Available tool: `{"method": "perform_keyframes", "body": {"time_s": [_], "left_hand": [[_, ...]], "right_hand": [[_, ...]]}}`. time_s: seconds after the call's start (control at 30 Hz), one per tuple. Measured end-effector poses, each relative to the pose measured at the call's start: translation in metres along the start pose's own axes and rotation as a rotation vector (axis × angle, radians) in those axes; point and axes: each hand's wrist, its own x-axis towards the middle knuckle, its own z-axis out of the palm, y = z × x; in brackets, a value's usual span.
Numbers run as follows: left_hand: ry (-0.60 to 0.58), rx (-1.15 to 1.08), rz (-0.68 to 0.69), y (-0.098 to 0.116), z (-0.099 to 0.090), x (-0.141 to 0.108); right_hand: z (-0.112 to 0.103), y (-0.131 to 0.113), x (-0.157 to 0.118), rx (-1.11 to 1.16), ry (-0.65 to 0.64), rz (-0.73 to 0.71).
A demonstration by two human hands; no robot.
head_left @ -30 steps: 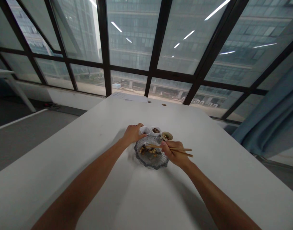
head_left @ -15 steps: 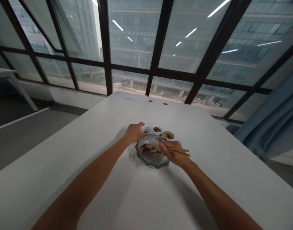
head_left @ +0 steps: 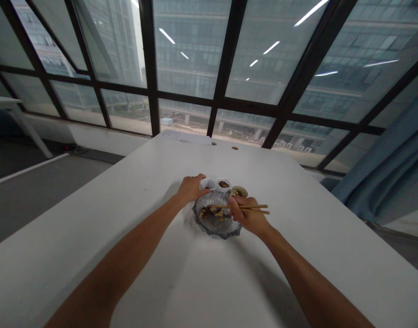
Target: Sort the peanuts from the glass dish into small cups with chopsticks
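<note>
My left hand (head_left: 192, 188) grips the side of a small white cup (head_left: 208, 184), thumb at the near side and fingers behind. Small dark bits show at the cup's bottom. My right hand (head_left: 246, 212) holds a pair of wooden chopsticks (head_left: 257, 208), whose tips reach into a clear glass bowl (head_left: 222, 234) with a scalloped rim. Brown and yellowish dried pieces (head_left: 212, 212) lie in that bowl at the tips; whether one is pinched I cannot tell. Behind it stand a second white cup (head_left: 224, 184) with dark pieces and a yellowish cup (head_left: 239, 192), partly hidden by my right hand.
The containers stand on a white table (head_left: 154, 200). Paper sheets (head_left: 186, 137) and two small round items, one of them brown (head_left: 235, 148), are at its far edge by the windows. A blue curtain (head_left: 383, 168) hangs at the right, and another table (head_left: 11, 102) stands at the left.
My right hand has shifted slightly up, and the back ends of the chopsticks sit a little higher. My left hand stays on the white cup.
</note>
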Motion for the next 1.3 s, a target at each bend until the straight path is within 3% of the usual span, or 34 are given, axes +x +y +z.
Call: {"method": "perform_keyframes", "body": {"time_s": [0.13, 0.53, 0.83, 1.1, 1.3], "left_hand": [[-0.005, 0.001, -0.003, 0.002, -0.002, 0.0], [-0.02, -0.005, -0.013, 0.005, -0.004, -0.001], [-0.004, -0.002, 0.008, 0.002, -0.002, 0.0], [0.004, -0.007, 0.013, 0.002, 0.0, 0.001], [0.008, 0.002, 0.012, 0.001, 0.001, 0.001]], "right_hand": [[-0.001, -0.003, -0.002, -0.048, 0.009, -0.039], [-0.001, 0.025, -0.014, 0.121, 0.172, 0.123], [-0.002, 0.019, -0.012, 0.088, 0.081, 0.114], [-0.004, 0.005, -0.003, -0.01, -0.022, -0.018], [-0.003, 0.009, -0.008, 0.083, 0.012, 0.018]]}}
